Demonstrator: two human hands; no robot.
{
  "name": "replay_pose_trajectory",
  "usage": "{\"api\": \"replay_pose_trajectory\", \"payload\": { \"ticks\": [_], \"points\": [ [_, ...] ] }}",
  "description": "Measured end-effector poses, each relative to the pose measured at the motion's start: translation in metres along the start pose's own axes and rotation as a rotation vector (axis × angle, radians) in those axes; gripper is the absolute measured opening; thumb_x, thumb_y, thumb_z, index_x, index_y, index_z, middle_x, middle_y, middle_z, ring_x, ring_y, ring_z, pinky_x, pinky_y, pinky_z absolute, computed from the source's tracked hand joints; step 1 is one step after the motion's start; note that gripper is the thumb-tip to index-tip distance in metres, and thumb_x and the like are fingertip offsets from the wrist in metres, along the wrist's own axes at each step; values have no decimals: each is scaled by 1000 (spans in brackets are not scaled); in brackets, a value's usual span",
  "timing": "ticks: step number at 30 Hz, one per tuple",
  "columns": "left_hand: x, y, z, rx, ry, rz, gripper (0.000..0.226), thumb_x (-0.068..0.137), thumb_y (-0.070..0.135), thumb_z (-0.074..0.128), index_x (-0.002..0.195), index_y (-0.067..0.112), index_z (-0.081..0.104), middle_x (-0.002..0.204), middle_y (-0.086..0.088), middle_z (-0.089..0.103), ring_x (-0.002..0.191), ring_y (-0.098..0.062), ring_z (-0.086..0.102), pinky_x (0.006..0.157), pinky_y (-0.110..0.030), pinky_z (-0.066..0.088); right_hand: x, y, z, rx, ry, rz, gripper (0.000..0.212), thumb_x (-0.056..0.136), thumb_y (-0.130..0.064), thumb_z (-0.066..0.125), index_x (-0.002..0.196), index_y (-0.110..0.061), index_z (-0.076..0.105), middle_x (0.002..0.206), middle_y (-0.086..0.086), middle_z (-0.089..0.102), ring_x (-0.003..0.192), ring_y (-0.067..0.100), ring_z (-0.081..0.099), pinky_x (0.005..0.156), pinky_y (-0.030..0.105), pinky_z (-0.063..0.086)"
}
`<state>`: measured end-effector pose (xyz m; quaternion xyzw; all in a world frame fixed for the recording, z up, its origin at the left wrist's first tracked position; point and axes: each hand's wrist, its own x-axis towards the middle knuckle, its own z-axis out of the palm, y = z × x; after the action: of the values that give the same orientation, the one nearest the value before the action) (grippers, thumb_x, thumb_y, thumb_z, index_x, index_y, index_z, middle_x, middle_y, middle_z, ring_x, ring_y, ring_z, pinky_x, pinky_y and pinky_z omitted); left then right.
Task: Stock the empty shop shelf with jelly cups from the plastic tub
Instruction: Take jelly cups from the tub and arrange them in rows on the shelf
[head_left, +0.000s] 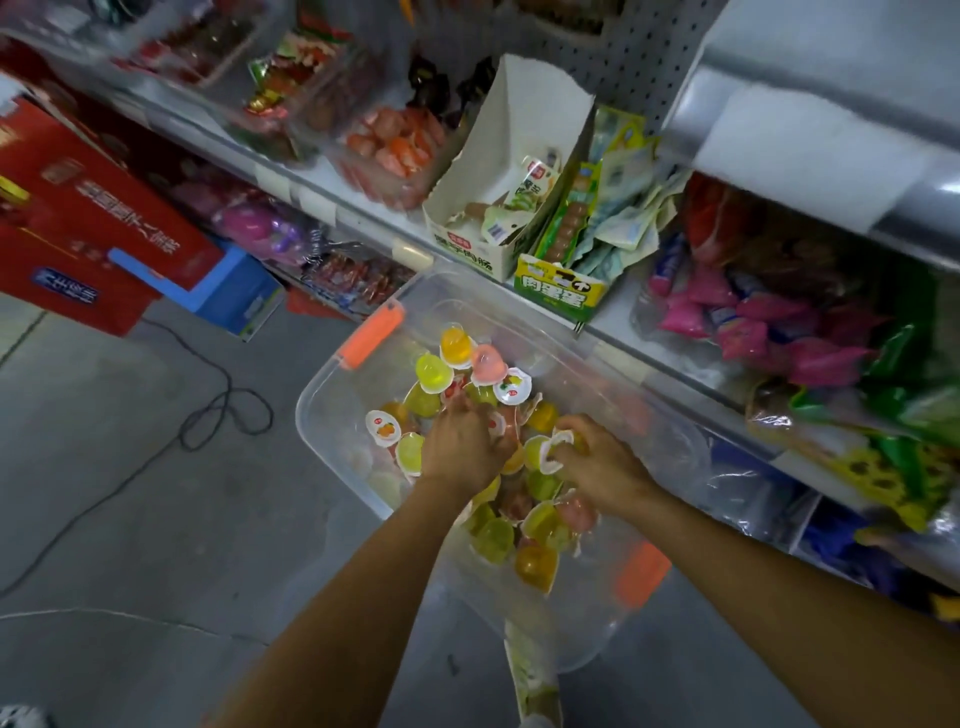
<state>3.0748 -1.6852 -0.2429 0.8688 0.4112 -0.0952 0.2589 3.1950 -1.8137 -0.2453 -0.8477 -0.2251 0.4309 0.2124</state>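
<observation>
A clear plastic tub (332, 384) with orange latches sits on the floor against the shelving. It holds several jelly cups (434, 371) in yellow, green, orange and pink. My left hand (460, 441) reaches down into the pile, its fingers curled among the cups; what it holds is hidden. Beside it, my right hand (597, 460) grips a green-yellow jelly cup (548, 452) with a white foil lid. Both forearms come in from the bottom of the view.
White shop shelves (363, 208) run diagonally behind the tub, packed with snack bags, an open white carton (498, 208) and pink packets (753, 322). Red and blue boxes (104, 223) stand on the floor at left. A black cable (208, 410) loops across the grey floor.
</observation>
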Motion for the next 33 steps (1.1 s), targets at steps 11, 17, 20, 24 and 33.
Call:
{"api": "replay_pose_trajectory", "payload": {
  "ticks": [11, 17, 20, 24, 33],
  "points": [
    [-160, 120, -76, -351, 103, 124, 18, 91, 28, 59, 101, 21, 72, 80, 1, 68, 76, -14, 62, 67, -25, 45, -165, -1, -117, 553, -65, -199, 32, 97, -41, 52, 125, -29, 62, 112, -13, 62, 78, -2, 55, 59, 8, 40],
    [-244, 199, -89, -445, 104, 258, 29, 83, 44, 60, 105, 31, 73, 73, 20, 67, 71, 5, 61, 65, -20, 46, -275, 44, -181, 607, -131, -262, 26, 89, -32, 67, 114, -35, 59, 98, -3, 68, 58, 20, 61, 47, 26, 41],
    [-282, 243, -95, -428, 125, 297, 48, 75, 56, 62, 115, 30, 71, 98, 12, 72, 84, 0, 64, 71, -15, 45, -327, 73, -209, 574, -66, -339, 46, 81, -11, 75, 121, -26, 58, 85, 5, 70, 51, 15, 58, 45, 24, 43],
    [-328, 304, -102, -407, 170, 382, 36, 79, 35, 77, 114, 27, 70, 99, 10, 69, 73, 2, 57, 61, -1, 38, -396, 109, -249, 579, 33, -375, 50, 79, -11, 78, 123, -21, 58, 88, 7, 74, 44, 12, 55, 41, 21, 41],
    [-418, 418, -111, -332, 206, 622, 42, 68, 51, 80, 106, 34, 72, 95, 13, 71, 85, -3, 62, 71, -20, 45, -525, 185, -321, 495, 332, -523, 38, 76, -22, 81, 111, -30, 65, 97, 7, 74, 89, 25, 72, 84, 47, 58]
  ]
}}
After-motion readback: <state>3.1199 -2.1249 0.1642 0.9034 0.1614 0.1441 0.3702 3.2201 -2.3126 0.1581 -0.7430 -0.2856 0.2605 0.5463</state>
